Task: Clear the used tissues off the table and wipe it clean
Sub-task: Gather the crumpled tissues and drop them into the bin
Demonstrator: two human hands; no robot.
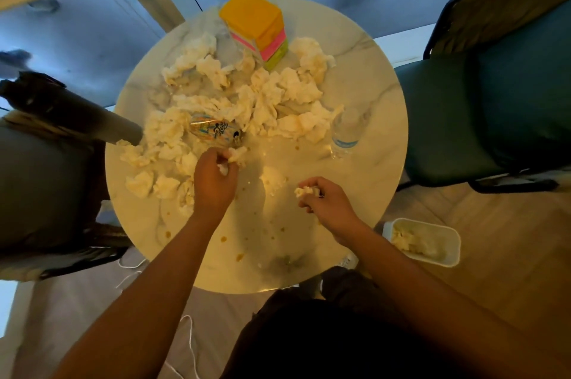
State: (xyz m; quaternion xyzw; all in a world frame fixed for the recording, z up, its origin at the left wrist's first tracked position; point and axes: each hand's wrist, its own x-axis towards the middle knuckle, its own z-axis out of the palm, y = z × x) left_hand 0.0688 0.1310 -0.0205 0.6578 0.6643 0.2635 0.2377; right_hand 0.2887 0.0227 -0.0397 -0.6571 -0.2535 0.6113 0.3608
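- left hand (214, 180) pinches a tissue (237, 154) beside the can (213, 130), mid bench (364, 180).
- right hand (327, 202) grips a wad (304, 191) near the bench's right edge, likely bound for the bin (445, 258).
- most tissues (278, 100) crowd the far half.

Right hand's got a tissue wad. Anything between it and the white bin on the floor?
Nothing visible. The right hand holds its tissue wad near the table edge; the bin sits open on the floor just beyond, to its right.
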